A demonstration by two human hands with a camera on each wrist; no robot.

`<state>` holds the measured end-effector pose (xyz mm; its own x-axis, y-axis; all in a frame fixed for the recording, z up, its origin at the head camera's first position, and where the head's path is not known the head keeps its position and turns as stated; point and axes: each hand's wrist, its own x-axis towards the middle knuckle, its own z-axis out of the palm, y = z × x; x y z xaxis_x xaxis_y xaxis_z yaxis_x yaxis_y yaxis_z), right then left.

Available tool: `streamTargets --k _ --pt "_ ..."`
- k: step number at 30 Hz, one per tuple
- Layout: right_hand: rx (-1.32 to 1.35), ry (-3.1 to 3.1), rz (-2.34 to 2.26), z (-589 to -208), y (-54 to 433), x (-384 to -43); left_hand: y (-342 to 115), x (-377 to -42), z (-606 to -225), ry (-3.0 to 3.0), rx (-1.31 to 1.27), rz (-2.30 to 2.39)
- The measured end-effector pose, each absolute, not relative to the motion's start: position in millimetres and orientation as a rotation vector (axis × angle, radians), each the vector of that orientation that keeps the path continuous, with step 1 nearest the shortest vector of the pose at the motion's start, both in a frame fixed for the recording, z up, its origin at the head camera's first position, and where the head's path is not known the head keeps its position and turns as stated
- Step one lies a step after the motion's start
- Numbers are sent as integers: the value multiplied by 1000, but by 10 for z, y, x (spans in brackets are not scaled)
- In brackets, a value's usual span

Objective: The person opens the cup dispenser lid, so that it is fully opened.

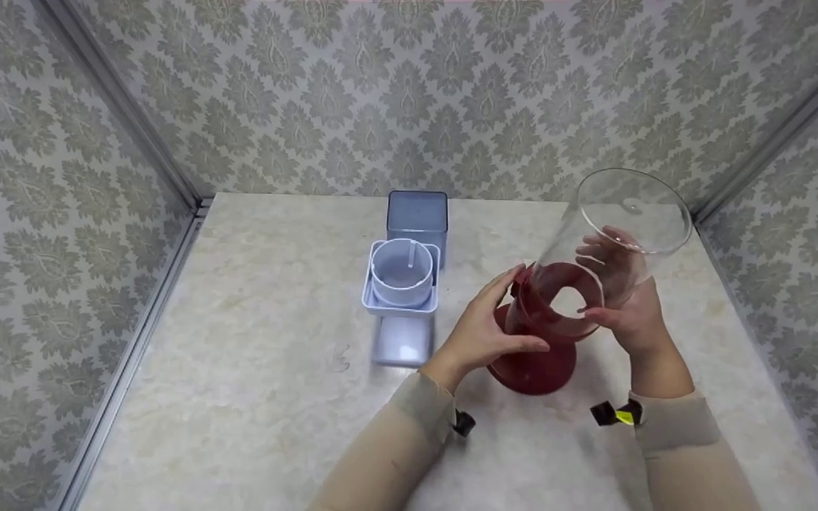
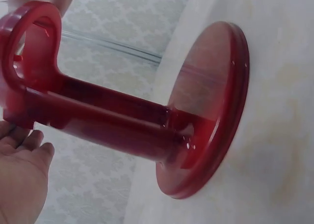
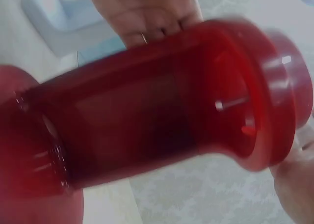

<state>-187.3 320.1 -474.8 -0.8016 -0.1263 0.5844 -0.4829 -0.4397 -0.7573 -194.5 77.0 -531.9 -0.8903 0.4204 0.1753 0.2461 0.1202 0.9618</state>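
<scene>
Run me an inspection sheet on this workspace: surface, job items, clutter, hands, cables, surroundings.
Surface: pale mottled tabletop.
Job items: red stand, round base on the tabletop; clear container at its upper ring, seating unclear.
Clutter: pale cup in tray, blue-grey container behind, glossy pale piece in front.
Hands: left hand around stand; right hand around clear container.
Cables: nothing seen.
Surroundings: patterned walls, metal rails.

A pale marbled bench (image 1: 260,341) spans the lower frame, bearing a red stand (image 1: 557,351) on its round base (image 1: 531,377) right of centre, a light blue square-rimmed holder (image 1: 400,311) near the centre and, just above it in the frame, a smoky blue translucent box (image 1: 417,211)
</scene>
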Motion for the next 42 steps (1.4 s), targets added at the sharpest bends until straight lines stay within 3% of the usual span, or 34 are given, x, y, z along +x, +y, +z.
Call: streamTargets --k 15,28,42 --pt "1260 -1394 2536 -4791 3357 -2057 756 -2082 -5330 2023 834 2077" --pt "1000 -1419 2435 -4848 3298 -1851 787 -2055 -5298 2192 773 2034" --pt "691 -1541 2166 -4746 3140 -1756 1060 -1844 -5324 2476 485 2138"
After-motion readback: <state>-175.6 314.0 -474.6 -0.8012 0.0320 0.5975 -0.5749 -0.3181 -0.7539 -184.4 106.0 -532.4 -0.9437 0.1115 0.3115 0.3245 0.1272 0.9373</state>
